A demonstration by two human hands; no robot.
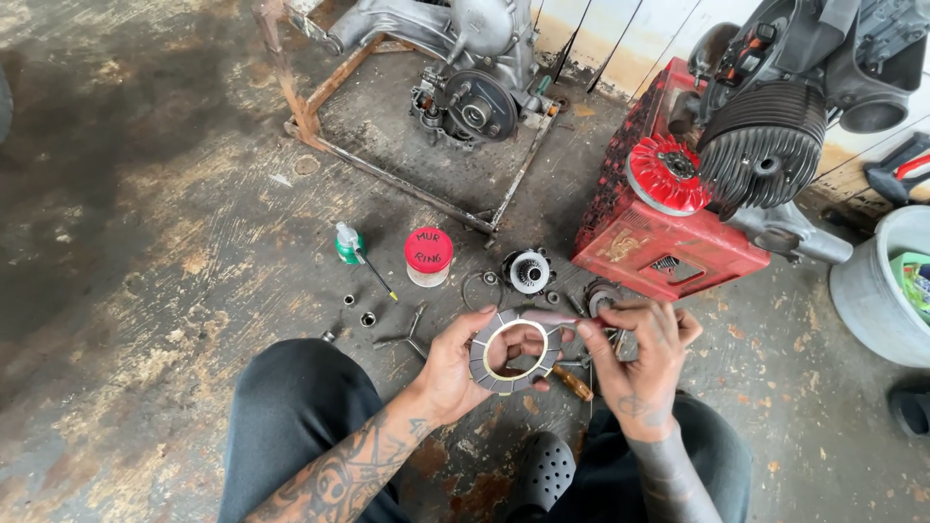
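In the head view, a person sits on a stained, worn concrete floor (145, 291) with dark-trousered knees drawn up, and both hands meet over the lap. The left hand (455, 373) is clamped on a flat grey ring-shaped friction plate with segmented pads (511, 352), thumb on its near-left edge and fingers curled behind it, holding it tilted towards the camera. The right hand (639, 363) pinches the plate's upper right rim with thumb and forefinger, the other fingers loosely curled. Just below the plate, a wooden-handled tool (573, 384) lies on the floor. Farther off, small sockets and metal parts lie scattered near a small jar with a round red lid (428, 255) and a small green-and-white bottle (348, 243). A toothed silver hub (529, 271) sits right of the jar. To the far right, a red plastic crate (659, 242) carries a finned black engine (765, 145); another engine case (465, 68) rests in a rusty metal frame at the far centre. A grey bucket (872, 291) stands at the right edge.
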